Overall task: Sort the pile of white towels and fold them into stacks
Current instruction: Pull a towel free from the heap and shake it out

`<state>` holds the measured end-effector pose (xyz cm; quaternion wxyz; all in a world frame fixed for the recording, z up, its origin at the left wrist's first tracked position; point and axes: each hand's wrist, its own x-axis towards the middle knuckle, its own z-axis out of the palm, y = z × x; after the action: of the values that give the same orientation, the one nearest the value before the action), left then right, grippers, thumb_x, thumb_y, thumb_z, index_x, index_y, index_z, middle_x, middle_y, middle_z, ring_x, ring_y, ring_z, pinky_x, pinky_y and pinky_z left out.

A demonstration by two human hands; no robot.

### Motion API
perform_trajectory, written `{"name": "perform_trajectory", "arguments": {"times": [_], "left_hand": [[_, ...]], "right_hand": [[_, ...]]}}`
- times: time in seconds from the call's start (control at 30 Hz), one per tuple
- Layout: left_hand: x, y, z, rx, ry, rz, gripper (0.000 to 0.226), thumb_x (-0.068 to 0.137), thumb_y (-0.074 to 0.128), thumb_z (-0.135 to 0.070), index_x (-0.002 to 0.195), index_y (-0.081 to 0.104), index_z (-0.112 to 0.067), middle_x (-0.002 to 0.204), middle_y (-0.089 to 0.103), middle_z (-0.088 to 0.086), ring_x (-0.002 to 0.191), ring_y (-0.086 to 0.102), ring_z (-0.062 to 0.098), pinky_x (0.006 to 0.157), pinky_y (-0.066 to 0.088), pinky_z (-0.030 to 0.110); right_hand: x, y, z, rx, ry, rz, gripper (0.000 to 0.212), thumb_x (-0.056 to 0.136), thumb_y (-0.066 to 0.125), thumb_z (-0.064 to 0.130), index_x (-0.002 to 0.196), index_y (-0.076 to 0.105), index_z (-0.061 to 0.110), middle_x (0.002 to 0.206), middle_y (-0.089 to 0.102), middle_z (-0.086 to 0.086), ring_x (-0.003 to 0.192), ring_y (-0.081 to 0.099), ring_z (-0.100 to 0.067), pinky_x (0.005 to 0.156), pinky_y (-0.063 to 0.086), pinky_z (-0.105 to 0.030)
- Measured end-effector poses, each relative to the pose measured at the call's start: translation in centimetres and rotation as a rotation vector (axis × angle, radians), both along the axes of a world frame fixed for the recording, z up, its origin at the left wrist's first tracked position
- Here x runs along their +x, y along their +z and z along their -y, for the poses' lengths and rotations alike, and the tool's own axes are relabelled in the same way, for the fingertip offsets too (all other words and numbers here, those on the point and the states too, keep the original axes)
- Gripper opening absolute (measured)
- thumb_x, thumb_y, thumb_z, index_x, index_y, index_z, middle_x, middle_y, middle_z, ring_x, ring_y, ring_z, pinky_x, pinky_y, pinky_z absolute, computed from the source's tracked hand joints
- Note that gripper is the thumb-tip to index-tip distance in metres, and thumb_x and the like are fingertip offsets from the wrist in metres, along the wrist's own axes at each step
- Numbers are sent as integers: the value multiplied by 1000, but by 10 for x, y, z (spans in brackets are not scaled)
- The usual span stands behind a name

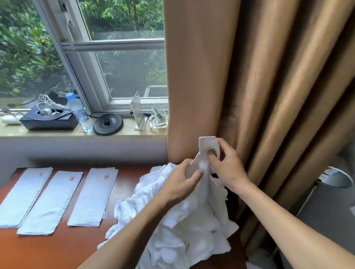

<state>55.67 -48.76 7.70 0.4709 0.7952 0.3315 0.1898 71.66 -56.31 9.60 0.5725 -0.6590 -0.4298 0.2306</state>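
— What does the reddish-brown table [31,264] carry?
— Left of centre in the frame, three folded towels lie flat side by side: left towel [21,197], middle towel [50,202], right towel [93,197].
— Anything else?
— A crumpled pile of white towels [184,234], lower centre.

**Nothing you can actually read here**

All you get is a red flower-ish logo [72,178] on each of the three folded towels [50,201], no letters. The dark tags [213,231] in the pile [183,223] and the water bottle [79,112] label are too blurry.
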Motion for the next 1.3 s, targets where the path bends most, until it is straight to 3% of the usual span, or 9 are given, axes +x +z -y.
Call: {"name": "perform_trajectory", "arguments": {"times": [0.13, 0.33, 0.47, 0.63, 0.8, 0.93, 1.1, 1.2, 1.3], "left_hand": [[20, 28, -7, 177, 145, 60, 24, 104, 54, -24, 87, 64, -38, 74, 64, -20, 73, 56, 2, 68, 45, 23], [47, 74, 1, 223, 199, 168, 14, 99, 62, -25, 88, 71, -25, 78, 70, -14, 78, 65, 9, 73, 50, 32], [63, 102, 13, 279, 248, 206, 34, 99, 63, -33, 74, 60, -10, 65, 57, 1, 64, 51, 18, 63, 42, 38], [73, 113, 36, 250, 241, 246, 30, 96, 67, -35, 72, 61, -17, 60, 54, -10, 59, 47, 6, 57, 39, 25], [75, 118, 52, 258, 274, 241, 34, 96, 67, -36, 64, 57, -32, 60, 57, -23, 61, 52, -1, 61, 38, 24], [65, 119, 58, 273, 356, 198, 38, 93, 66, -53, 61, 55, -35, 57, 53, -17, 57, 50, 5, 58, 37, 29], [47, 111, 64, 423, 554, -55, 58, 85, 57, -75, 71, 62, -19, 61, 60, -5, 68, 60, 18, 62, 43, 34], [42, 106, 69, 519, 524, -246, 47, 94, 54, -60, 79, 64, -16, 72, 62, 0, 82, 62, 32, 67, 39, 36], [45, 104, 75, 368, 483, -275, 19, 89, 53, -34, 85, 52, -15, 80, 62, 4, 83, 59, 36, 67, 39, 37]], "right_hand": [[16, 31, 13, 83, 12, 25, 40, 88, 60, 7, 114, 66, 37, 110, 70, 9, 100, 66, -10, 87, 53, -22], [45, 54, 36, 163, -68, -136, 32, 93, 67, 0, 95, 70, 32, 86, 72, 16, 79, 65, 1, 70, 52, -15], [50, 67, 43, 166, -140, -402, 27, 96, 69, 11, 115, 58, 27, 117, 69, 2, 110, 68, -14, 92, 57, -29], [30, 76, 64, 184, 89, -640, 47, 87, 70, 26, 132, 56, 19, 118, 71, -3, 105, 71, -15, 86, 56, -25], [10, 56, 76, 106, 36, -422, 33, 100, 63, 4, 132, 61, 10, 123, 71, -7, 113, 69, -16, 91, 56, -24], [13, 43, 90, 71, -43, -200, 14, 103, 58, 10, 104, 71, 16, 95, 75, -2, 86, 67, -10, 73, 52, -21], [28, 36, 106, 7, -159, -51, 14, 101, 65, 25, 90, 70, 20, 84, 74, 5, 82, 67, -14, 70, 51, -29], [35, 37, 114, 47, -174, -100, 11, 98, 70, 24, 91, 69, 16, 83, 74, 0, 75, 65, -9, 65, 48, -19], [38, 42, 118, 85, -177, -104, 13, 97, 73, 24, 93, 67, 13, 85, 73, -9, 76, 66, -15, 68, 51, -28]]}}
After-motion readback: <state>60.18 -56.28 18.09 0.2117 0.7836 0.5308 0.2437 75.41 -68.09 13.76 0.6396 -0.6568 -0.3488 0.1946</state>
